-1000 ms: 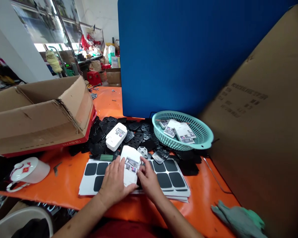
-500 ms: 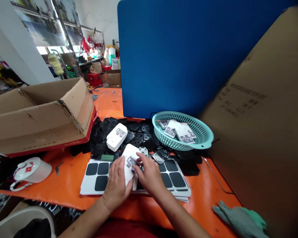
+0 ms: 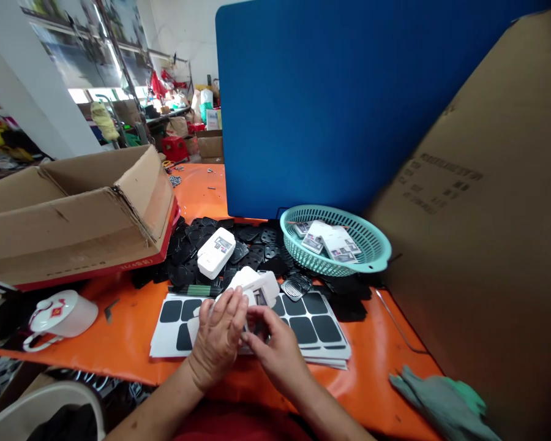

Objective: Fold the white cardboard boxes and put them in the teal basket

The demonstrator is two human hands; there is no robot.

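White printed cards (image 3: 267, 286) are spread at uneven angles between my hands, over the sheets on the table. My left hand (image 3: 217, 335) is closed round their left side. At their lower right edge, my right hand (image 3: 278, 343) pinches the cards with thumb and fingers, partly hiding them. Under both hands lies a pile of white sheets with black rounded squares (image 3: 327, 329). A neat stack of similar white cards (image 3: 216, 252) rests just beyond, on a heap of flat black pieces (image 3: 183, 247). A round silvery striped piece (image 3: 296, 286) lies right of the cards.
A light-blue plastic basket (image 3: 380, 250) holding white card packs stands at the back right. Left are an open cardboard box (image 3: 73, 226) and a white lidded mug (image 3: 67, 315). A blue board (image 3: 303, 110) and large carton (image 3: 477, 245) border the table; grey-green gloves (image 3: 441, 401) lie front right.
The cards between my hands have gone from one squared stack to a fanned, uneven bunch. My right hand has dropped from the cards' upper face to their lower edge.
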